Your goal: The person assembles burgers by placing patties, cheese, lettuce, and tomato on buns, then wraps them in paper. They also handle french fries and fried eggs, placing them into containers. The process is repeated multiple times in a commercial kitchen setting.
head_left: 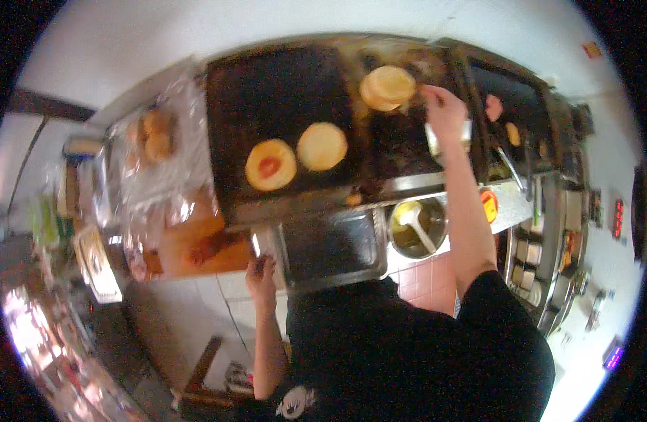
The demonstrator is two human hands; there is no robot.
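Note:
My right hand (443, 108) reaches over the dark griddle, its fingertips at the edge of a stack of round, flat bread pieces (387, 88); blur hides whether they grip it. Two more bread rounds lie on the griddle to the left: one with a red sauce spot (270, 164), and a plain one (322, 146) beside it. My left hand (260, 274) is low at the left, by a metallic object (257, 245) near the corner of a metal tray (328, 245); its grasp is unclear.
A pot (418, 228) with a pale ladle stands right of the tray. Clear plastic bags of buns (157, 137) lie left of the griddle (281, 95), above an orange-brown board (196, 237). Further right are a second cooking surface (513, 105) with food pieces and an orange container (489, 205).

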